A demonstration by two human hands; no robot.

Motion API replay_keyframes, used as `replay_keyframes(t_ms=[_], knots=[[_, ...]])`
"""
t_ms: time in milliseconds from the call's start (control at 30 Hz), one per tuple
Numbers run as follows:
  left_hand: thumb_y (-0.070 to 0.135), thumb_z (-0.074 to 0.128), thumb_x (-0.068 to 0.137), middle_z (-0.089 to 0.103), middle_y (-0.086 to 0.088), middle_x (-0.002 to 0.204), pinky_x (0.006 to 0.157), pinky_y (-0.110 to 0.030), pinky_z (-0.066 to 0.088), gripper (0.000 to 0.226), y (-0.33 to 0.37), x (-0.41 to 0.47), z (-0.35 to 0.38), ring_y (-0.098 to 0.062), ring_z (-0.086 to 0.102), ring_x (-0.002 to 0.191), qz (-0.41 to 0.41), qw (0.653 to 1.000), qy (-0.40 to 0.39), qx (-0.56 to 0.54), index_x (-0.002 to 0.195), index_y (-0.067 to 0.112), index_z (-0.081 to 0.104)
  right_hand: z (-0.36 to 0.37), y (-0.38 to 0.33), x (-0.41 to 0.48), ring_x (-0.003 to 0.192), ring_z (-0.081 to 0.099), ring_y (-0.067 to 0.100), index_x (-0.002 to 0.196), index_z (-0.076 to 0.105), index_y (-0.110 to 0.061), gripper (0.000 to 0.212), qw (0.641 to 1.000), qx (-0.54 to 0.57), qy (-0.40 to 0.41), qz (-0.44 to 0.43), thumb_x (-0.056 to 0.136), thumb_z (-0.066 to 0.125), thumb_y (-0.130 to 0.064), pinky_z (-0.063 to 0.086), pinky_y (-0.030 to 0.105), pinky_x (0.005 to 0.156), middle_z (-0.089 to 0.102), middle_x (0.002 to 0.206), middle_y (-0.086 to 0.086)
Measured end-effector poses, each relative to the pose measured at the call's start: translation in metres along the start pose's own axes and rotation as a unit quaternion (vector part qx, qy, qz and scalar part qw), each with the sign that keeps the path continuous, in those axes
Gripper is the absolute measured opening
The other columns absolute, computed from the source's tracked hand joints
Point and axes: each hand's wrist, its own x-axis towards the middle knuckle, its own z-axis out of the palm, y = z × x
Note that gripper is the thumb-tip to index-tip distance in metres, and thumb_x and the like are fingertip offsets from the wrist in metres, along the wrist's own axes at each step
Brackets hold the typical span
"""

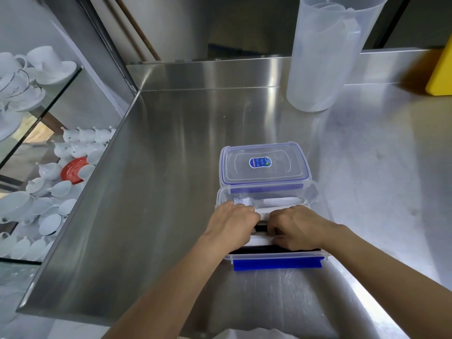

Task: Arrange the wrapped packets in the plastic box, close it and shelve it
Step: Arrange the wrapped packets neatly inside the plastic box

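Note:
An open clear plastic box (277, 261) with blue latches sits on the steel counter in front of me. Its lid (265, 165), clear with a blue seal and a sticker, lies flat just behind it. Inside the box are white wrapped packets (260, 239) in rows, and clear plastic forks (269, 201) along the far side. My left hand (232, 223) and my right hand (293, 228) both reach into the box, fingers curled down onto the packets near the middle. Most packets are hidden under my hands.
A tall translucent plastic jug (325, 52) stands at the back right of the steel counter (171, 167). A yellow object (442, 72) sits at the right edge. Left of the counter, glass shelves (49, 106) hold white cups, saucers and a red plate (73, 170).

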Motion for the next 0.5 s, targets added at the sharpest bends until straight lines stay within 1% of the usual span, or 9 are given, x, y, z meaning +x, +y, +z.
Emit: replay_keyframes(t_ms=[100, 167, 200, 267, 333, 367, 433, 467, 500], knots=[[0.021, 0.047, 0.093, 0.065, -0.004, 0.094, 0.069, -0.032, 0.03, 0.019, -0.0003, 0.0004, 0.0014, -0.025, 0.059, 0.09, -0.001, 1.0, 0.019, -0.001, 0.091, 0.013, 0.064, -0.0017, -0.0036, 0.0016, 0.082, 0.056, 0.024, 0.096, 0.061, -0.015, 0.02, 0.999, -0.014, -0.027, 0.011, 0.084, 0.055, -0.029, 0.033, 0.024, 0.065, 0.066, 0.103, 0.007], [0.03, 0.04, 0.097, 0.066, -0.003, 0.097, 0.073, -0.033, 0.034, 0.029, 0.0002, 0.0005, 0.0006, -0.024, 0.059, 0.092, -0.006, 1.0, 0.023, -0.014, 0.093, 0.014, 0.064, -0.0034, -0.0053, 0.0009, 0.074, 0.049, 0.021, 0.092, 0.059, -0.014, 0.018, 0.999, -0.01, -0.032, 0.015, 0.083, 0.055, -0.029, 0.033, 0.025, 0.064, 0.066, 0.101, 0.008], [0.036, 0.037, 0.098, 0.066, -0.002, 0.098, 0.075, -0.033, 0.035, 0.034, 0.0003, 0.0008, -0.0005, -0.023, 0.059, 0.093, -0.01, 1.0, 0.019, -0.022, 0.095, 0.015, 0.064, -0.0034, -0.005, 0.0003, 0.073, 0.049, 0.021, 0.091, 0.058, -0.015, 0.018, 1.0, -0.005, -0.023, 0.018, 0.082, 0.056, -0.03, 0.034, 0.026, 0.063, 0.066, 0.1, 0.007], [0.05, 0.035, 0.095, 0.066, 0.0, 0.095, 0.074, -0.033, 0.034, 0.043, 0.0012, 0.0011, -0.0017, -0.02, 0.057, 0.086, -0.015, 0.999, 0.007, -0.034, 0.09, 0.017, 0.063, -0.0015, -0.0034, -0.0009, 0.079, 0.057, 0.024, 0.094, 0.057, -0.016, 0.021, 1.0, 0.005, 0.015, 0.017, 0.08, 0.056, -0.031, 0.037, 0.027, 0.063, 0.066, 0.101, 0.005], [0.062, 0.038, 0.089, 0.066, 0.002, 0.09, 0.07, -0.031, 0.031, 0.048, 0.0014, 0.0, -0.0018, -0.017, 0.054, 0.079, -0.013, 0.999, 0.004, -0.035, 0.084, 0.019, 0.059, -0.0011, -0.0027, -0.0025, 0.089, 0.06, 0.024, 0.099, 0.059, -0.015, 0.026, 0.999, 0.008, 0.046, 0.007, 0.082, 0.055, -0.034, 0.036, 0.026, 0.066, 0.066, 0.103, 0.004], [0.062, 0.041, 0.088, 0.066, 0.003, 0.09, 0.07, -0.031, 0.031, 0.047, 0.0011, -0.0007, -0.0018, -0.018, 0.055, 0.08, -0.009, 0.999, 0.004, -0.035, 0.085, 0.019, 0.059, -0.0007, -0.0021, -0.003, 0.09, 0.06, 0.025, 0.099, 0.06, -0.014, 0.027, 0.998, 0.009, 0.062, -0.001, 0.083, 0.056, -0.034, 0.038, 0.027, 0.068, 0.066, 0.103, 0.005], [0.05, 0.049, 0.09, 0.066, 0.001, 0.096, 0.076, -0.032, 0.035, 0.034, 0.0002, -0.0016, -0.0012, -0.02, 0.058, 0.091, -0.002, 0.999, 0.004, -0.037, 0.093, 0.018, 0.06, -0.0004, -0.0007, -0.0041, 0.083, 0.062, 0.027, 0.092, 0.063, -0.011, 0.026, 0.994, 0.013, 0.104, -0.012, 0.081, 0.058, -0.034, 0.044, 0.029, 0.068, 0.067, 0.094, 0.007], [0.043, 0.051, 0.091, 0.066, 0.0, 0.099, 0.08, -0.033, 0.036, 0.027, -0.0001, -0.0016, -0.0011, -0.021, 0.058, 0.096, -0.002, 0.999, 0.007, -0.039, 0.097, 0.017, 0.059, 0.0, 0.0, -0.0043, 0.075, 0.063, 0.028, 0.085, 0.064, -0.01, 0.024, 0.992, 0.006, 0.123, -0.017, 0.077, 0.059, -0.033, 0.047, 0.031, 0.063, 0.068, 0.086, 0.007], [0.037, 0.051, 0.092, 0.066, -0.001, 0.102, 0.082, -0.034, 0.036, 0.023, 0.0002, -0.0014, -0.0015, -0.022, 0.058, 0.099, -0.005, 0.999, 0.009, -0.042, 0.099, 0.017, 0.059, 0.0015, 0.0011, -0.0042, 0.064, 0.063, 0.027, 0.075, 0.063, -0.011, 0.021, 0.989, -0.007, 0.148, -0.019, 0.071, 0.061, -0.031, 0.047, 0.029, 0.054, 0.067, 0.075, 0.007]])
